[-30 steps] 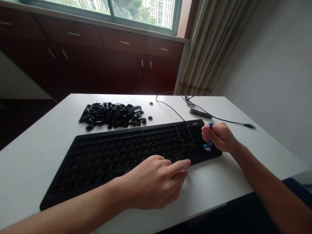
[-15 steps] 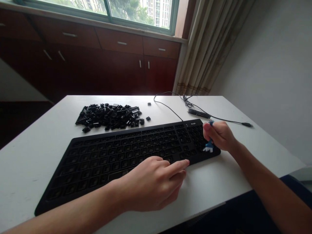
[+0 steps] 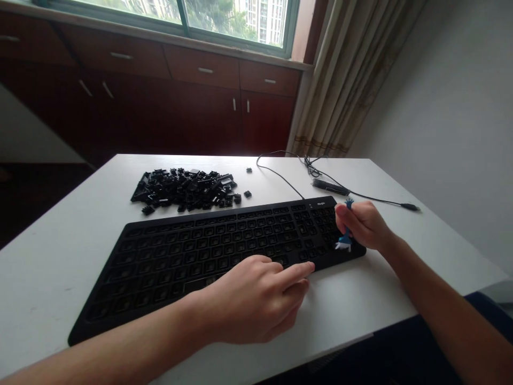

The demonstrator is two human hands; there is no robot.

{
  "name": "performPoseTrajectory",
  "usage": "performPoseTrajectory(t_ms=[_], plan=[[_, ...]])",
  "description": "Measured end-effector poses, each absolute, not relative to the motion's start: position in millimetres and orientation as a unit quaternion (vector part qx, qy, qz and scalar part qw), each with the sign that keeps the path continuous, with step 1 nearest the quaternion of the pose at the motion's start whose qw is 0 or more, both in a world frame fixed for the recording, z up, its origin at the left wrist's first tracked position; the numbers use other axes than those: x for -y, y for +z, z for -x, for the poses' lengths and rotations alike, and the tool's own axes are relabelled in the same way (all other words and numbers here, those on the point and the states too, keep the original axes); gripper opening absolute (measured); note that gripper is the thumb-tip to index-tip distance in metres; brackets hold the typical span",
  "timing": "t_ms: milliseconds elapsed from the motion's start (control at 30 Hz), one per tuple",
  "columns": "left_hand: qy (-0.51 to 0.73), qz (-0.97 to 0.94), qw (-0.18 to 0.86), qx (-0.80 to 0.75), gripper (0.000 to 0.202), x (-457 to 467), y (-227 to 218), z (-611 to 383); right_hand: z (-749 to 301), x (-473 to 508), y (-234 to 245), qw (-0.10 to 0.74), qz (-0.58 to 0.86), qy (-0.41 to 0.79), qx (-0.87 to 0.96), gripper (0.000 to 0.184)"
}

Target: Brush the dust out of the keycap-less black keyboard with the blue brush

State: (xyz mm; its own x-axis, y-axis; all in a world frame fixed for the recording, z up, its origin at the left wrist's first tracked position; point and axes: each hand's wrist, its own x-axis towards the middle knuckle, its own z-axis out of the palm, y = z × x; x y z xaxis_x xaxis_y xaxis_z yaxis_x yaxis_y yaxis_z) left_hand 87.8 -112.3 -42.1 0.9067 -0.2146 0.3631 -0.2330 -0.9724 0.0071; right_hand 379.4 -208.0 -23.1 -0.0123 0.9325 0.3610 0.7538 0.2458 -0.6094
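Right hand (image 3: 364,225) is pinching a blue keycap puller (image 3: 344,234) between thumb and curled fingers, fully closed on it. Puller is standing near upright, its white-tipped lower end sitting over the lower right corner of the black keyboard (image 3: 208,262), upper end poking out above the fingers. Right forearm is coming in from the lower right, wrist raised off the desk.

Left hand (image 3: 252,299) is holding nothing: palm down and relaxed over the keyboard's front edge, index finger extended toward the right, index fingertip (image 3: 308,269) just at that edge, other fingers curled under.

Keyboard is lying flat and square on the desk, most of its deck showing bare key sockets. Small label above the numpad (image 3: 320,203) is too tiny to read reliably.

Pile of loose black keycaps (image 3: 184,190) is sitting just beyond the keyboard, two strays (image 3: 247,194) lying to its right. Black USB cable (image 3: 352,192) is looping behind the keyboard across the white desk (image 3: 44,278), with a plug (image 3: 409,206) at the far right.

Room: dark red wood cabinets (image 3: 200,112) are standing under a window (image 3: 236,21), beige curtain (image 3: 352,80) hanging at its right.
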Motion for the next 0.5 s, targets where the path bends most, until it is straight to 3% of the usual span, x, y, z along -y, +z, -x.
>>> performPoseTrajectory(t_ms=[133,300,367,467,500], plan=[[0.183,-0.977,0.025,0.111,0.033,112.4,-42.6,-88.5,-388.0,214.9,-12.6,0.324,0.657,0.171,0.659,0.063],[0.18,-0.977,0.016,0.115,0.034,112.8,-42.7,-87.6,-370.8,248.9,-2.8,0.435,0.75,0.094,0.49,0.051],[0.178,-0.977,0.015,0.118,0.034,112.8,-42.3,-87.2,-355.1,264.4,-5.0,0.434,0.764,0.118,0.462,0.042],[0.176,-0.977,0.016,0.116,0.034,112.4,-41.6,-87.0,-340.5,284.1,-11.3,0.389,0.766,0.206,0.469,0.047],[0.174,-0.978,0.015,0.115,0.034,112.2,-41.5,-86.9,-339.8,289.9,-12.4,0.36,0.781,0.187,0.474,0.046]])
